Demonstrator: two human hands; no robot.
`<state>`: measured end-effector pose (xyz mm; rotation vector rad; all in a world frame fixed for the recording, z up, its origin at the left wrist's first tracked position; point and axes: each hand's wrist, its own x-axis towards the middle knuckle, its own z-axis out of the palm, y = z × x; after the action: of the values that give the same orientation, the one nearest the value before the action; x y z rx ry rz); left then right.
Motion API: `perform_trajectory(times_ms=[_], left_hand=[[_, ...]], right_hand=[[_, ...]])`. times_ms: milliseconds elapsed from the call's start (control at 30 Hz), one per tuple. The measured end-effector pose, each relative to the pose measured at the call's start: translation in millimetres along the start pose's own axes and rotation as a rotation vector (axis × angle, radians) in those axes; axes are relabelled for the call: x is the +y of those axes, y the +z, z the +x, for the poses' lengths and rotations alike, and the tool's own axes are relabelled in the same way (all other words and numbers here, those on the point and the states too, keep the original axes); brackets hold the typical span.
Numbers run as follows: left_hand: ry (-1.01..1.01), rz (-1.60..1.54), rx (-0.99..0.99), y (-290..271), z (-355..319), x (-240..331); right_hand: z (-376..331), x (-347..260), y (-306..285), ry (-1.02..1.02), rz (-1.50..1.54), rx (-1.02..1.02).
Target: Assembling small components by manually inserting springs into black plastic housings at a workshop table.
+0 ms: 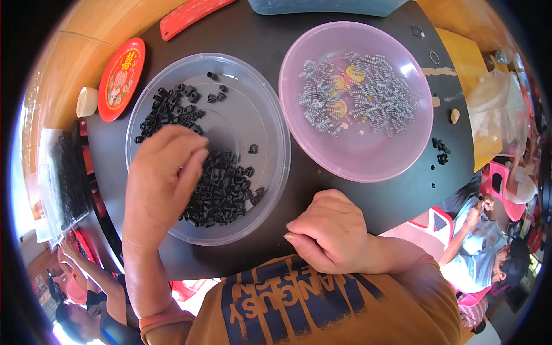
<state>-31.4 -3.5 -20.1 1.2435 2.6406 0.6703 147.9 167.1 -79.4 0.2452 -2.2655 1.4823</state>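
My left hand (160,175) hangs over a clear round plastic basin (265,121), fingers curled and thumb close to the fingertips. Whether a piece sits between them cannot be made out. Small black plastic parts (221,192), tube-like in shape, lie in two heaps in this basin, on either side of my fingertips. My right hand (333,233) is closed above the table's near edge, knuckles up, and whatever it may hold is hidden. Beyond it stands a pink translucent basin (368,161) with many small metal springs (394,98) spread over its bottom.
A red decorated tray (122,79) and a white cup (87,102) are at the left. A red plastic piece (192,17) and a blue-grey tub (328,6) lie along the far edge. Loose black bits (441,152) rest at the table's right. Other people sit on both sides.
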Motion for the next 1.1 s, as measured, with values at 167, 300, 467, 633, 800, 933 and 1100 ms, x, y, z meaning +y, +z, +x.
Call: perform_trajectory(times_ms=[167,300,467,633,800,933,1100], left_hand=[[0.022,0.011,0.109,1.1,25.5,-3.4],[0.031,0.098,0.097,7.4,45.6,-7.6],[0.184,0.21,0.101,22.3,49.7,-9.4],[0.124,0.112,0.029,14.7,34.5,-10.9],[-0.002,-0.028,0.077,11.7,37.0,-13.8],[0.055,0.055,0.096,16.9,51.2,-11.2],[0.221,0.247,0.112,32.8,65.7,-16.8]], right_hand=[[1.2,0.4,1.3,-0.001,0.026,-0.007],[2.0,-0.3,3.1,0.008,0.068,0.003],[2.4,1.8,-0.5,0.035,0.099,-0.007],[1.9,3.3,-3.3,-0.005,0.123,-0.033],[0.3,4.3,-2.8,0.001,0.133,-0.034],[1.4,3.2,-2.5,0.019,0.138,-0.046],[0.9,3.2,-2.3,0.011,0.147,-0.023]])
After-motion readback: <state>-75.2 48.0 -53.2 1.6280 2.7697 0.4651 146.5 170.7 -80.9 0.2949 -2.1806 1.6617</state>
